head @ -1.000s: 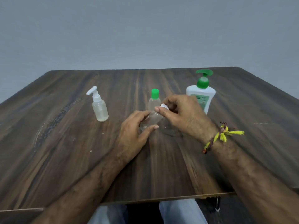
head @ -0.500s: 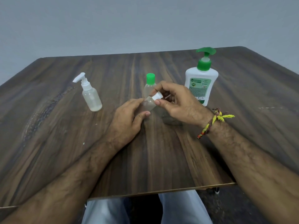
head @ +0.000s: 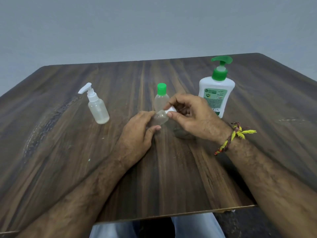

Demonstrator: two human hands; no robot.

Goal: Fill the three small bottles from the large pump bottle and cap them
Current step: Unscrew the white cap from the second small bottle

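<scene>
The left hand point(head: 137, 133) curls its fingers and thumb round a small clear bottle point(head: 160, 118), holding it tilted just above the table point(head: 68, 152), neck towards the right. The right hand point(head: 192, 117) pinches the white cap point(head: 170, 110) at that neck between thumb and forefinger, the other fingers loosely bent behind; whether the cap is fully seated cannot be told. A braided yellow and brown thread point(head: 231, 137) is tied round the right wrist. Just behind the hands stands a second small bottle with a green cap point(head: 161, 97), upright. To the left, well apart, a small spray bottle with a white pump head point(head: 97, 105) stands upright with cloudy liquid in it. Behind the right hand stands the large white pump bottle point(head: 217, 90) with its green pump.
</scene>
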